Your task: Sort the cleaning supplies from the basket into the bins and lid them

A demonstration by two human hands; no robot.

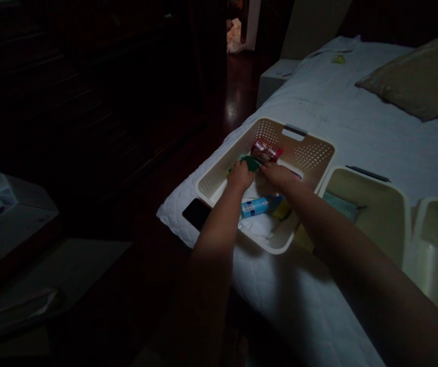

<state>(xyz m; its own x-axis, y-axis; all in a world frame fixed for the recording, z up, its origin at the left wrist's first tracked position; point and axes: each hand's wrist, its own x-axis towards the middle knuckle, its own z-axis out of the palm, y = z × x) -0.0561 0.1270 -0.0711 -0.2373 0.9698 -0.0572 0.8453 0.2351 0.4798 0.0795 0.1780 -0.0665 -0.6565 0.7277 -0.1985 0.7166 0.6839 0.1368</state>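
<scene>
A white bed point(318, 104) spans the dim right side; in a basket point(303, 146) mid-frame, the left hand point(241, 176) grips a green item point(251, 163); whether the right hand point(278, 176) beside it grips is unclear. Print on the red packet point(265, 149) and blue container point(255, 208) is illegible.

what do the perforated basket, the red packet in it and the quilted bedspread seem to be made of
Perforated basket: probably rigid plastic, smooth; rounded edges, regular holes.
Red packet: likely thin plastic film, glossy; bright highlights.
Quilted bedspread: apparently padded fabric, matte; diamond pattern, though the dim light hides the fibre.
</scene>
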